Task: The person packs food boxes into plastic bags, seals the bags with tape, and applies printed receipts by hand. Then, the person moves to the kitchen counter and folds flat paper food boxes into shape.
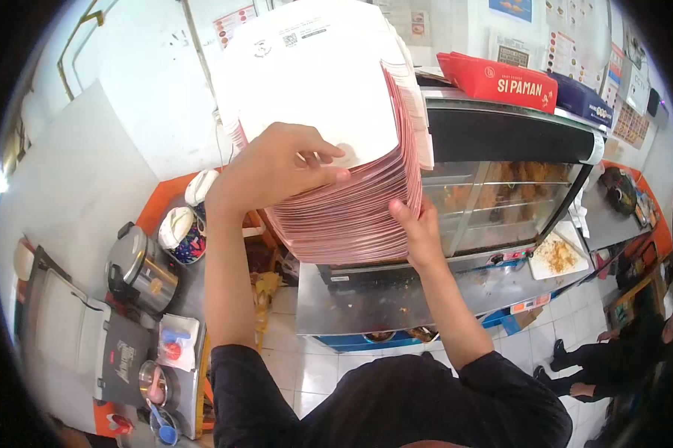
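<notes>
A tall stack of flattened paper food boxes (314,89) rises in front of me, white on top with a small printed code, its many folded edges pinkish red. My left hand (280,168) is at the front edge of the stack, fingers curled over the top sheet and thumb against the edges just below. At the right front corner, my right hand (420,231) grips the stack, thumb on the front edges and fingers round the side. What supports the stack from below is hidden.
Right of the stack stands a glass food warmer (500,201) with fried food inside; a red box (500,81) lies on top. A crumb-covered white tray (559,255) is beside it. On the left are a large cooker (144,269) and bowls. Another person's legs (590,366) show at right.
</notes>
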The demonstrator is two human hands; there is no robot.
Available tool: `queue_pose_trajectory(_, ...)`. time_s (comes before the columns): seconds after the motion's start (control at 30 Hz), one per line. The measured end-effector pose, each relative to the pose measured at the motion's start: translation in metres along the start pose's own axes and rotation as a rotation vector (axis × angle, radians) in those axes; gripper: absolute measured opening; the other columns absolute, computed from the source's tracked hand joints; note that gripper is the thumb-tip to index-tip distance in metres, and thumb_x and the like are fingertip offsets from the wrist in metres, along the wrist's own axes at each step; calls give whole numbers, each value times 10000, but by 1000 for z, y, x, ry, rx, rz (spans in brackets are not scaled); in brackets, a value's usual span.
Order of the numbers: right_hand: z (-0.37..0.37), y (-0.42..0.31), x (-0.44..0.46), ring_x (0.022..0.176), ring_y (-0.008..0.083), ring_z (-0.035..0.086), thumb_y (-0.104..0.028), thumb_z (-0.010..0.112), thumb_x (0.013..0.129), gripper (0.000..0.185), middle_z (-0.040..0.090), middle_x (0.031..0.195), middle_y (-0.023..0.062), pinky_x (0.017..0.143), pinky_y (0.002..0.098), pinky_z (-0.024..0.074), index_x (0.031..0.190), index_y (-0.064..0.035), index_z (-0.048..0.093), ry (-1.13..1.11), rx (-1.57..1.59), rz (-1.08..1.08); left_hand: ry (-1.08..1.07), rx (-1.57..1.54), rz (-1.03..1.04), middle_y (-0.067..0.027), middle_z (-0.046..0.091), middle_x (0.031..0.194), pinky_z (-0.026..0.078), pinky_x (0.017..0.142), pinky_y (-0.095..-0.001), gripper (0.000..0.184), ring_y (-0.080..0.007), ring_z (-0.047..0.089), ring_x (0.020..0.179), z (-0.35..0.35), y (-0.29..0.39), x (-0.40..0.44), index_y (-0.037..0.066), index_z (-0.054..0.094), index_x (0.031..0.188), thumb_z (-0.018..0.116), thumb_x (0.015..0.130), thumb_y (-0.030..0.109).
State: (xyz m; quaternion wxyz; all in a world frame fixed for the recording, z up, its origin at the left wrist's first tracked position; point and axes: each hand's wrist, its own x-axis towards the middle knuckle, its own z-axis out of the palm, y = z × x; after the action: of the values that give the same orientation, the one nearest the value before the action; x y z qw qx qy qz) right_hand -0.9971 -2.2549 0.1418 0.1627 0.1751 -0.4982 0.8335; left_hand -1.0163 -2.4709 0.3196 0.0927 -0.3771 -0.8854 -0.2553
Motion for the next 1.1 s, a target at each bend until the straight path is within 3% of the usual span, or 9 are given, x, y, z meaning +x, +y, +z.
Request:
queue_pose_trajectory(0.17, -3, -1, 2, 1107, 171, 613, -252, 798, 861, 617, 658, 1224, 114, 988, 322, 470, 1335, 55, 549, -13, -68, -9, 80, -51, 134, -84, 731, 959, 547, 801, -313, 314, -163, 689, 848, 9, 2, 0, 41, 742, 1134, 789, 838, 137)
queue_pose_trajectory(0.37, -3, -3, 3, 1133, 181, 603, -245, 802, 855, 622, 649, 1242, 121, 1009, 328, 457, 1343, 49, 553, -30, -86, -41, 267, 15, 165, -65, 736, 984, 559, 730, -283, 248, -164, 702, 829, 24, 3, -2, 72, 722, 1114, 695, 867, 61)
queue_pose_trajectory(0.47, -3, -1, 3, 1133, 182, 602, -249, 810, 850, 625, 649, 1240, 119, 1011, 330, 457, 1337, 51, 559, -15, -75, -42, 235, 318, 413, -52, 736, 992, 556, 717, -278, 199, -170, 704, 826, 28, -4, 3, 60, 729, 1047, 658, 866, 21)
queue_pose_trajectory(0.67, -5, -3, 2, 1136, 178, 602, -251, 823, 839, 643, 641, 1254, 120, 1014, 330, 458, 1334, 60, 556, -22, -63, 18, 147, -35, 431, -78, 741, 974, 544, 687, -282, 251, -143, 690, 836, 23, -2, 9, 67, 768, 1028, 764, 786, -1)
queue_pose_trajectory(0.87, -3, -3, 2, 1132, 175, 605, -251, 824, 837, 652, 643, 1249, 127, 1008, 327, 467, 1338, 63, 548, -20, -42, 6, 54, -82, 300, -72, 742, 971, 510, 643, -246, 320, -132, 678, 821, 19, -6, 12, 72, 793, 972, 890, 669, 108)
queue_pose_trajectory(1.1, -3, -1, 1, 1129, 182, 607, -264, 827, 832, 650, 647, 1238, 126, 1004, 329, 466, 1323, 65, 558, -1, -68, 21, 32, -118, 310, -56, 739, 944, 508, 638, -246, 247, -122, 667, 792, 15, -13, 14, 69, 789, 985, 835, 743, 56)
